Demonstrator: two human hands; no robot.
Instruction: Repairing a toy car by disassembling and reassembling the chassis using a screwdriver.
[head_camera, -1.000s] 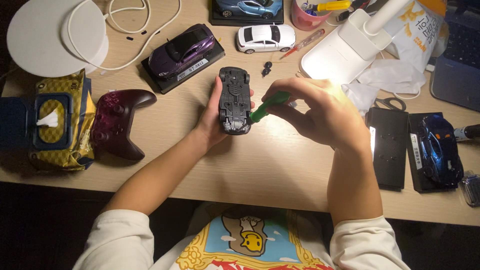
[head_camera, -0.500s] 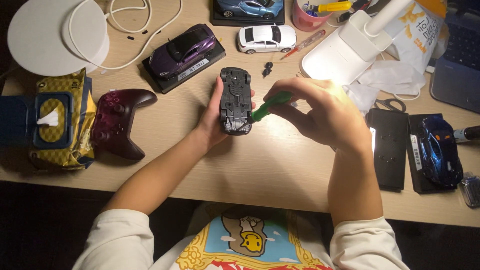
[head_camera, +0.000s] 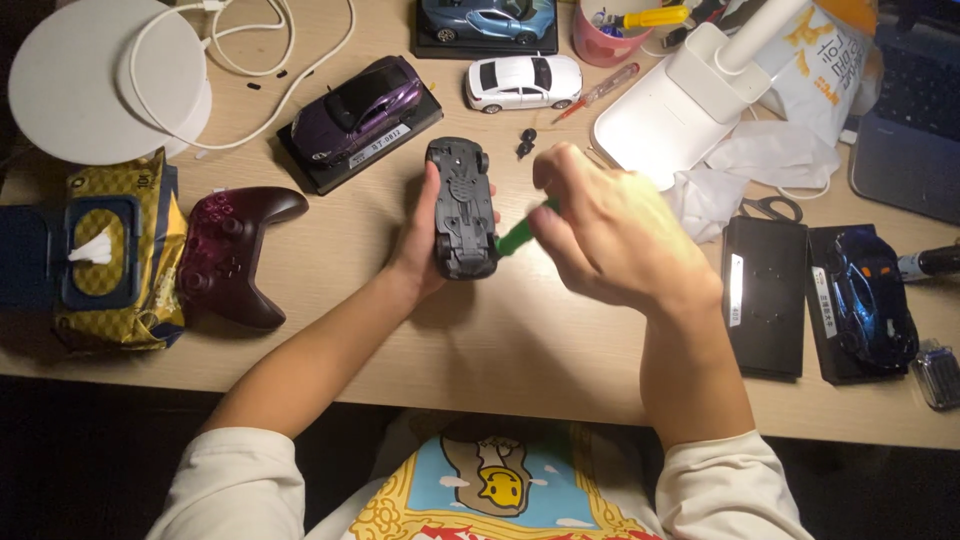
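1. The left hand (head_camera: 425, 245) has its fingers clamped around a dark toy car (head_camera: 461, 208), held underside up just above the surface (head_camera: 520, 350), thumb on its near side.
2. The right hand (head_camera: 610, 235) has its fingers closed together on a green-handled screwdriver (head_camera: 520, 235), whose green end touches the car's right flank near its rear.
3. Just beyond the right fingers lie small black screws (head_camera: 525, 143) and a white toy car (head_camera: 523, 82); a white lamp base (head_camera: 665, 115) stands close on the far right.
4. Beyond the left fingers sits a purple model car (head_camera: 362, 100) on its black plinth.
5. Left of the left fingers, well apart, rests a dark red game controller (head_camera: 232, 255).
6. Toward the body, bare surface runs from both wrists to the near edge.
7. Right of the right forearm lies a black base plate (head_camera: 765, 300), near it.
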